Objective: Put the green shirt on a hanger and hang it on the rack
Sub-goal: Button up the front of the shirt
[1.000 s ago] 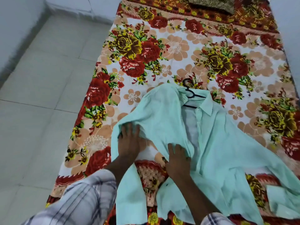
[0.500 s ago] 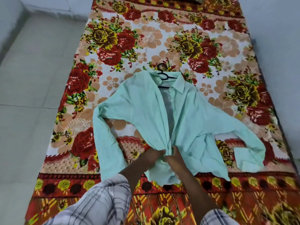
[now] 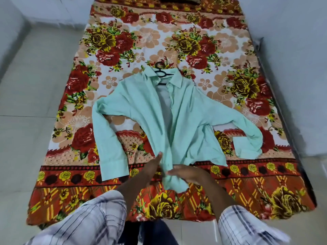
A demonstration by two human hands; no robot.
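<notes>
Two flat, ungripping hands at lower centre, left hand (image 3: 153,167) and right hand (image 3: 188,174), press the hem of the green shirt (image 3: 141,103), mid-frame on the bed (image 3: 123,50). Unbuttoned, it may slip off its hanger (image 3: 161,74) when lifted.

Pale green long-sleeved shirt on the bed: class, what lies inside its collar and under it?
Inside the collar of the pale green long-sleeved shirt a black hanger shows its hook and neck; its arms are covered by cloth. Under the shirt lies the red floral bedsheet.
</notes>
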